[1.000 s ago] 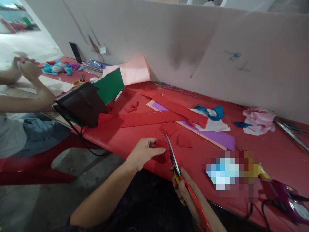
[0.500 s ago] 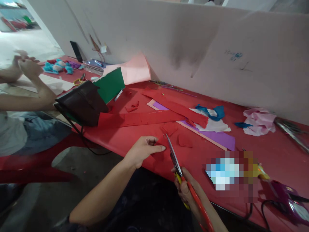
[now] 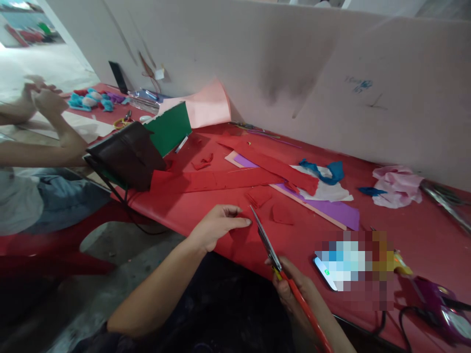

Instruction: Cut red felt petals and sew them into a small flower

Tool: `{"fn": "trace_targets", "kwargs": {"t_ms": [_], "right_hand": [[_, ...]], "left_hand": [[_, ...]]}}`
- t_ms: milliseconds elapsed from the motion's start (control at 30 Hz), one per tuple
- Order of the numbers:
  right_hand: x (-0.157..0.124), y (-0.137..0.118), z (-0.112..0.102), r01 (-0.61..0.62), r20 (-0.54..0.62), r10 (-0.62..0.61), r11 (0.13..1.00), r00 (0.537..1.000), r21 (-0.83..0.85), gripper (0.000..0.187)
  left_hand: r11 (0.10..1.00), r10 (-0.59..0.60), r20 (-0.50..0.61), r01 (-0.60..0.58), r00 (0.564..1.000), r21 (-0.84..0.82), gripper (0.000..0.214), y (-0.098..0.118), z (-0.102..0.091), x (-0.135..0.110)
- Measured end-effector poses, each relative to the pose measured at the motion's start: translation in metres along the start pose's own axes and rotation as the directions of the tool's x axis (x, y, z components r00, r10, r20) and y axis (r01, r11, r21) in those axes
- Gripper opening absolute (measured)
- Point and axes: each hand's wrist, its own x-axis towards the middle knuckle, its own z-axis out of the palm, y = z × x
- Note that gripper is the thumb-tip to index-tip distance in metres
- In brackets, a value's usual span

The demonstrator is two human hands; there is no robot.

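Red table (image 3: 390,213), cluttered; work set at its near edge. Two long red strips, lower (image 3: 187,181) and upper (image 3: 270,161), lie beyond the hands, meeting toward their right ends; both read as uncut stock, so plenty looks left. Scissors (image 3: 266,241) in the right hand (image 3: 292,287), grip closed round the handles; blades together or nearly so, probably between snips. Left hand (image 3: 217,229) has thumb and fingers almost closed, grip pinching a small red piece (image 3: 241,235) just left of the blade tips; contact with the blades cannot be told. Two loose scraps, right (image 3: 282,214) and left (image 3: 258,197), lie just past the tips, suggesting some cutting done. Held piece looks part-trimmed at most; its outline blurs into the table.
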Motion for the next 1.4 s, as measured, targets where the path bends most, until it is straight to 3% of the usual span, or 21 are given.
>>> {"fn": "trace_targets", "kwargs": {"t_ms": [100, 200, 367, 667, 833, 933, 1000, 1133, 1267, 1400], "right_hand": [[0.001, -0.002, -0.006, -0.044, 0.090, 0.044, 0.999, 0.995, -0.004, 0.055], [0.003, -0.005, -0.011, -0.043, 0.106, 0.046, 0.999, 0.993, -0.033, 0.054], [0.007, -0.002, -0.016, -0.006, 0.131, 0.021, 0.994, 0.991, -0.112, 0.052], [0.011, 0.002, -0.011, -0.022, 0.086, 0.031, 0.995, 0.996, -0.102, 0.045], [0.013, 0.004, -0.005, -0.166, -0.036, 0.171, 0.981, 0.985, 0.101, 0.044], [0.014, 0.011, -0.004, -0.274, -0.104, 0.321, 0.906, 0.941, 0.323, 0.049], [0.015, 0.017, -0.006, -0.272, -0.134, 0.356, 0.865, 0.925, 0.422, 0.048], [0.015, 0.032, -0.010, -0.193, -0.174, 0.328, 0.826, 0.929, 0.530, 0.042], [0.012, 0.045, -0.012, -0.106, -0.212, 0.289, 0.789, 0.934, 0.606, 0.039], [0.013, 0.057, -0.020, -0.034, -0.239, 0.248, 0.757, 0.939, 0.652, 0.040]], "left_hand": [[0.999, 0.022, 0.040, -0.024, 0.999, 0.034, 0.008, 0.000, -0.004, 0.002], [0.997, 0.043, 0.062, -0.046, 0.997, 0.057, 0.008, 0.001, -0.006, 0.005], [0.997, -0.021, 0.090, 0.014, 0.996, 0.079, 0.016, 0.000, -0.011, 0.009], [0.994, -0.047, 0.088, 0.038, 0.995, 0.105, 0.016, -0.004, -0.015, 0.015], [0.992, 0.005, -0.010, -0.003, 1.000, 0.129, 0.012, -0.015, -0.024, 0.021], [0.979, 0.079, -0.121, -0.054, 0.989, 0.198, 0.012, -0.022, -0.027, 0.026], [0.982, 0.093, -0.169, -0.061, 0.981, 0.180, 0.012, -0.026, -0.025, 0.031], [0.995, 0.062, -0.251, -0.040, 0.966, 0.092, 0.011, -0.037, -0.005, 0.046], [0.999, -0.038, -0.271, 0.028, 0.962, -0.041, 0.012, -0.054, 0.036, 0.063], [0.997, -0.072, -0.236, 0.062, 0.969, -0.048, 0.011, -0.075, 0.075, 0.072]]}}
